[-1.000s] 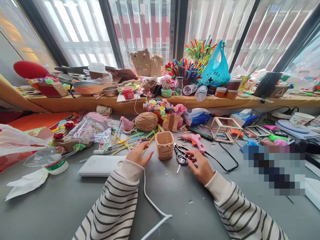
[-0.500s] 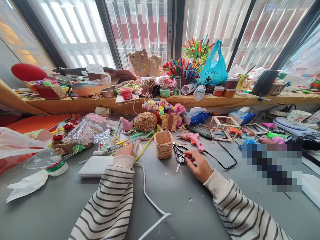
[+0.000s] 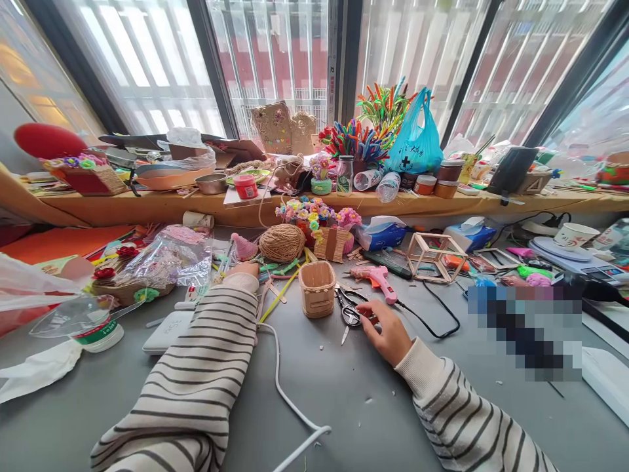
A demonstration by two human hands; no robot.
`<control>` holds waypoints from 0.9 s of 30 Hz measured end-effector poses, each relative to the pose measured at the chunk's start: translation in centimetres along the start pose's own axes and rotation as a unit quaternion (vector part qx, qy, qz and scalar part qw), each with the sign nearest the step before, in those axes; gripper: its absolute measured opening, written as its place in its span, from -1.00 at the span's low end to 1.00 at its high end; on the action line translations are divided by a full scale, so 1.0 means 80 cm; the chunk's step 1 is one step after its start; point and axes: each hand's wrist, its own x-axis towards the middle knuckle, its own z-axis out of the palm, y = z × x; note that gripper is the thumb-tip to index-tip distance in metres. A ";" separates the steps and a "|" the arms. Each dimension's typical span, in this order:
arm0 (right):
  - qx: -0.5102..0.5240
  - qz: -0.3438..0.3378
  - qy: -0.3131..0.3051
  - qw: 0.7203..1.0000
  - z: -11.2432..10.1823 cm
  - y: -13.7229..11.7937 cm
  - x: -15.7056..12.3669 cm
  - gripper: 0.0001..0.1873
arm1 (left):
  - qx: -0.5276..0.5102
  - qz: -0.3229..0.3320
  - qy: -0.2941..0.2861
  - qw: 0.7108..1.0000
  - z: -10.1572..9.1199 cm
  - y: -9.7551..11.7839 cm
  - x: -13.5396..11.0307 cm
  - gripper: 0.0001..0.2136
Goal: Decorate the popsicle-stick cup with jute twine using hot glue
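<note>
My right hand [image 3: 389, 333] rests on the grey table with its fingers curled at the handles of a pair of scissors [image 3: 350, 316], whose blades point toward me. Beside them lies another black-handled tool, partly covered. My left hand [image 3: 248, 268] reaches among the craft scraps left of centre; the sleeve and the hand's back hide its fingers. Between the hands stands a small square basket of wooden sticks [image 3: 317, 298]. Behind my right hand is a pink hot glue gun [image 3: 376, 276]. A ball of brown twine [image 3: 282, 243] sits just beyond my left hand.
A white cable [image 3: 279, 377] runs forward from a white power bank [image 3: 167, 333]. Further right stands an open wooden stick frame [image 3: 437, 255]. Left are a clear plastic cup [image 3: 98, 331] and wrapped flowers. A crowded ledge [image 3: 295, 208] lies along the window.
My left hand has reached farther forward, its sleeve now covering part of the power bank. My right hand has stayed at the scissors. The view has shifted slightly.
</note>
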 end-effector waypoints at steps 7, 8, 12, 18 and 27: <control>0.008 0.013 -0.006 1.000 0.001 0.000 0.000 -0.81 | 0.327 -0.014 0.025 0.945 -0.007 0.003 -0.007 -0.69; 0.009 0.016 -0.006 1.000 0.001 0.001 0.000 -0.81 | 0.364 -0.014 0.017 0.931 -0.008 0.006 -0.006 -0.69; 0.015 0.029 -0.003 0.999 0.002 0.003 -0.001 -0.75 | 0.495 -0.005 -0.032 0.868 -0.017 0.027 -0.008 -0.73; 0.022 0.035 -0.002 0.999 0.003 0.007 -0.001 -0.74 | 0.607 0.060 -0.036 0.791 -0.025 0.056 -0.020 -0.86; 0.016 0.028 0.003 0.999 0.003 0.007 -0.001 -0.76 | 0.550 0.174 0.050 0.815 -0.025 0.079 -0.045 -0.84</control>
